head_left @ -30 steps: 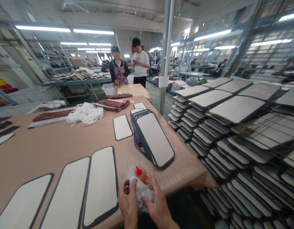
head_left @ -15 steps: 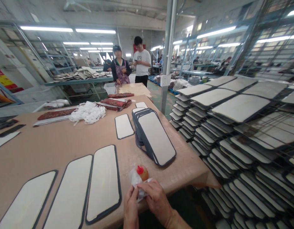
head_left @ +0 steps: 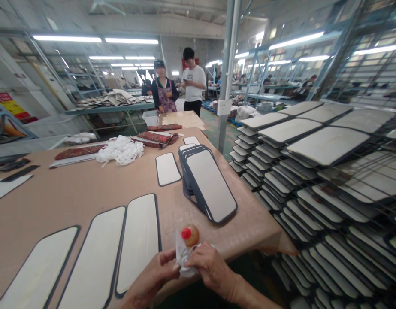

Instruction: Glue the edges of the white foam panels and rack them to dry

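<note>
Near the table's front edge, my left hand pinches the left side of a crumpled white piece of thin cloth or tissue. The fingers of my right hand are closed on its other side. Just beyond the white piece stands an amber squeeze bottle with a red tip, its lower part hidden. Left of my hands, pale panels with dark edging lie side by side. A stack of similar panels sits beyond the bottle, to the right.
White strips are heaped on the brown-covered table beside folded red patterned fabric. To the right, racks hold many layered panels. A grey post rises past the table. Two people stand at the far end.
My left hand has moved left and away from my right hand, drawing out the white piece between them. The bottle's red tip now leans more toward me and to the left.
</note>
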Demonstrator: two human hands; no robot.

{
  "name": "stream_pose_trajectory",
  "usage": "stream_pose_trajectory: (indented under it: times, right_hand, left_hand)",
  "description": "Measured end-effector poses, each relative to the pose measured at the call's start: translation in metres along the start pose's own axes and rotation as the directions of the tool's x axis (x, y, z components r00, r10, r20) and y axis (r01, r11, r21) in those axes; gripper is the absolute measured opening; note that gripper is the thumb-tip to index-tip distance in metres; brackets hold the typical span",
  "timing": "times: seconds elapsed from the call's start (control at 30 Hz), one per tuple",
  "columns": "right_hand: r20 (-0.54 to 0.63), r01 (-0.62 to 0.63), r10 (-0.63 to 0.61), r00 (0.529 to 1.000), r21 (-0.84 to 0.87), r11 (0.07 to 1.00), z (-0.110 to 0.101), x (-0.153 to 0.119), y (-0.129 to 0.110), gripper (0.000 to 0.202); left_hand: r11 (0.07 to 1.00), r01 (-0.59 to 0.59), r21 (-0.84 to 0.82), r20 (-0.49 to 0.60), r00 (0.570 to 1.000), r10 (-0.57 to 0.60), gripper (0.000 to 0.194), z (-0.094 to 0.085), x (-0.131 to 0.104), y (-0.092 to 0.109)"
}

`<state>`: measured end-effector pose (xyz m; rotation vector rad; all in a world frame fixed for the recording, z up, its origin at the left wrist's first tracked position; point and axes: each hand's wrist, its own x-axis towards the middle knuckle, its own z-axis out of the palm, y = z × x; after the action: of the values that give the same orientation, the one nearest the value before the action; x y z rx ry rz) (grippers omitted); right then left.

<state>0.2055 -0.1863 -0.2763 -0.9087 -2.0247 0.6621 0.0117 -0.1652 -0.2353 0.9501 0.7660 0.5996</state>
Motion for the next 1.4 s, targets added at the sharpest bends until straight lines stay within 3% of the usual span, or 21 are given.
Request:
stream_pose_trajectory:
  times: [0.27, 0.5, 0.6, 0.7, 0.77, 0.8, 0.87, 0.93, 1.0, 1.07, 1.17, 1.3, 1.4]
  right_hand:
    - [-0.01, -0.109, 0.11, 0.994, 0.114, 0.988, 0.003, 0.0, 0.004, 0.027]
    - [0.068, -0.036, 0.029, 0.997, 0.106, 0.994, -0.013, -0.009, -0.012, 0.024]
    - [0.068, -0.012, 0.004, 0.998, 0.107, 0.994, -0.03, -0.018, -0.011, 0.028]
    - [-0.042, -0.124, 0.129, 0.991, 0.106, 0.987, -0.066, -0.029, 0.003, 0.027]
    - [-0.164, -0.286, 0.304, 0.938, 0.127, 0.95, -0.093, -0.034, 0.015, 0.03]
    - [-0.2, -0.347, 0.372, 0.906, 0.15, 0.926, -0.103, -0.035, 0.02, 0.028]
    - [-0.215, -0.419, 0.462, 0.861, 0.216, 0.882, -0.113, -0.031, 0.029, 0.023]
    - [-0.179, -0.447, 0.502, 0.846, 0.277, 0.851, -0.109, -0.023, 0.034, 0.023]
    - [-0.14, -0.46, 0.519, 0.843, 0.313, 0.831, -0.097, -0.014, 0.039, 0.029]
    - [-0.134, -0.475, 0.532, 0.836, 0.308, 0.824, -0.085, -0.007, 0.045, 0.035]
    - [-0.178, -0.48, 0.523, 0.833, 0.236, 0.845, -0.072, 0.006, 0.051, 0.037]
    - [-0.15, -0.376, 0.392, 0.908, 0.123, 0.918, -0.05, 0.028, 0.049, 0.056]
    - [-0.088, -0.306, 0.311, 0.946, 0.066, 0.95, -0.03, 0.04, 0.043, 0.063]
  left_hand:
    - [0.953, 0.028, 0.301, 0.05, 0.998, -0.045, 0.036, -0.032, 0.002, 0.006]
    - [0.923, 0.109, 0.37, 0.152, 0.973, -0.176, 0.038, -0.015, 0.006, 0.014]
    - [0.907, 0.136, 0.399, 0.174, 0.96, -0.221, 0.04, -0.013, 0.002, 0.021]
    - [0.914, 0.147, 0.379, 0.064, 0.981, -0.184, 0.041, -0.028, -0.01, 0.028]
    - [0.913, 0.114, 0.392, -0.177, 0.983, -0.047, 0.039, -0.038, -0.012, 0.027]
    - [0.904, 0.09, 0.418, -0.321, 0.946, 0.054, 0.042, -0.039, -0.009, 0.024]
    - [0.859, 0.004, 0.512, -0.51, 0.806, 0.3, 0.059, -0.031, 0.008, 0.012]
    - [0.787, -0.066, 0.613, -0.533, 0.701, 0.474, 0.076, -0.013, 0.034, -0.006]
    - [0.75, -0.023, 0.661, -0.573, 0.63, 0.524, 0.081, 0.002, 0.062, -0.025]
    - [0.746, -0.026, 0.665, -0.586, 0.602, 0.543, 0.073, 0.008, 0.083, -0.038]
    - [0.813, -0.11, 0.571, -0.583, 0.643, 0.496, 0.067, 0.0, 0.091, -0.049]
    - [0.907, -0.164, 0.388, -0.539, 0.758, 0.368, 0.071, -0.015, 0.074, -0.053]
    - [0.919, -0.226, 0.324, -0.521, 0.767, 0.373, 0.058, -0.017, 0.065, -0.053]
